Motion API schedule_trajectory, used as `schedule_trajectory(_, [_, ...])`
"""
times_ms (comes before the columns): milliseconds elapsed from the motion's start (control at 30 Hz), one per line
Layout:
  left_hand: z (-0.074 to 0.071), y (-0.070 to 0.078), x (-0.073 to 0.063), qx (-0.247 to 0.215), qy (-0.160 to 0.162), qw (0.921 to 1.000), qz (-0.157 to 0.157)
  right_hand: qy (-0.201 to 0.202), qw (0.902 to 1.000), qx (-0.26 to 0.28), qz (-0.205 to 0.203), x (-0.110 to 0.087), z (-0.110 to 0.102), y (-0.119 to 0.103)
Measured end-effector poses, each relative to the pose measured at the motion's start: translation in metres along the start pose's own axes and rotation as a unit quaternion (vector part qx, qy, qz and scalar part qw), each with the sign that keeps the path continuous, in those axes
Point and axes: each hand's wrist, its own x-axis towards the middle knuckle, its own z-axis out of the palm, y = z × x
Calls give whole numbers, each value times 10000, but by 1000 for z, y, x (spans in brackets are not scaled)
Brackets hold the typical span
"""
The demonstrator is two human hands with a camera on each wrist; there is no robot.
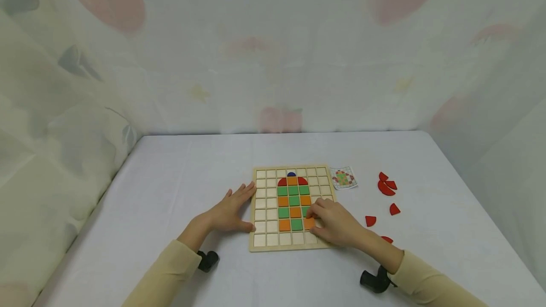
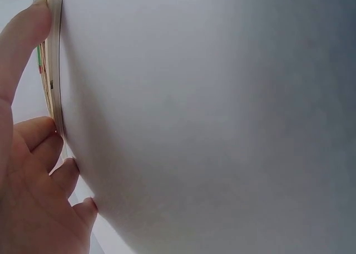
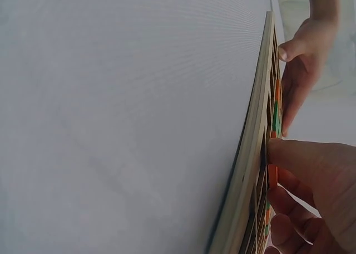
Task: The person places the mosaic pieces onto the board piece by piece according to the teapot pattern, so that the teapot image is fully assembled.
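A wooden grid board (image 1: pixel 260 249) lies on the table, with green, orange, red and blue tiles in its middle columns. My left hand (image 1: pixel 230 212) rests along the board's left edge, fingers spread, the thumb at the lower edge. In the left wrist view, the thumb and fingertips touch the board's rim (image 2: pixel 54 70). At the lower right of the tile pattern, my right hand (image 1: pixel 334 221) pinches an orange square tile (image 1: pixel 309 223) between thumb and fingers. The right wrist view has this orange tile (image 3: pixel 272 176) at the board's surface, partly hidden by the fingers.
A small pattern card (image 1: pixel 343 177) lies beside the board's upper right corner. Several loose red pieces, among them a half-round (image 1: pixel 386 188) and a quarter-round (image 1: pixel 370 221), are scattered to the right. A patterned cloth (image 1: pixel 273 60) hangs behind the white table (image 1: pixel 192 165).
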Motion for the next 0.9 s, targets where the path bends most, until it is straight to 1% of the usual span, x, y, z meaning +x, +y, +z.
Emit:
schedule_trajectory(200, [0, 0, -1, -16, 16, 10000, 19, 8, 10000, -42, 33, 0, 1, 0])
schedule_trajectory(433, [0, -1, -1, -12, 36, 10000, 69, 146, 9996, 224, 58, -6, -6, 1])
schedule_trajectory(733, [0, -1, -1, -28, 46, 9999, 87, 354, 9969, 640, 277, -23, -16, 12])
schedule_trajectory(900, [0, -2, 0, -32, 45, 9999, 104, 418, 9966, 616, 365, -36, -21, 24])
